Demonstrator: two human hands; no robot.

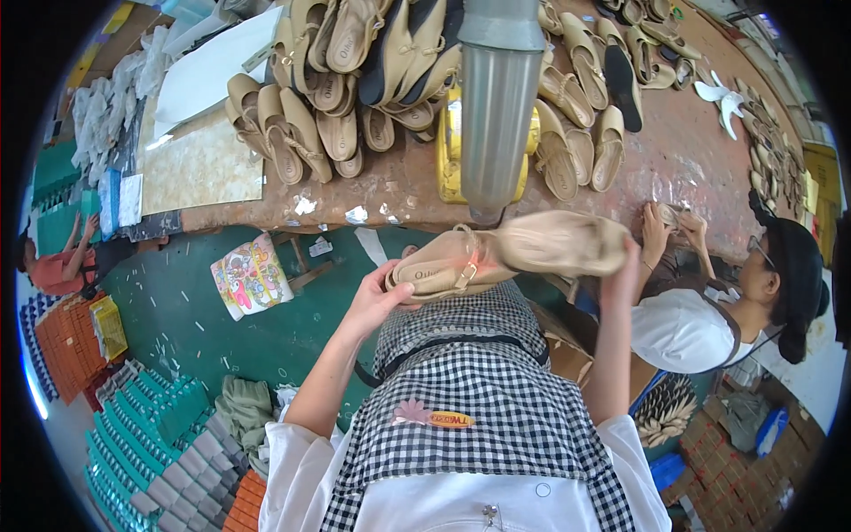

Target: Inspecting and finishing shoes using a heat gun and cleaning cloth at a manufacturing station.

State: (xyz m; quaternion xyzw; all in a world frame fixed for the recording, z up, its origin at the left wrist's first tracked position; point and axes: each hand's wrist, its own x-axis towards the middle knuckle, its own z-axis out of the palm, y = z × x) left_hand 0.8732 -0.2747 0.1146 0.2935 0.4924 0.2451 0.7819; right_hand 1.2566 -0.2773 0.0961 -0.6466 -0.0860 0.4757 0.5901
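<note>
My left hand is closed round the heel end of a beige slingback shoe. That shoe has a thin strap and a small gold buckle, and a reddish glow falls on its middle. A second beige shoe, smeared by motion, is in my right hand, which grips its far right end. The two shoes meet or overlap at the middle, in front of my checked apron. Just above them hangs the lower tip of a grey tapered metal tube, which rises past a yellow machine part.
Beige shoes crowd the table, with a white fan blade at right. A co-worker handles something at the table's right. A patterned stool and stacked teal boxes stand at left; another person is beyond.
</note>
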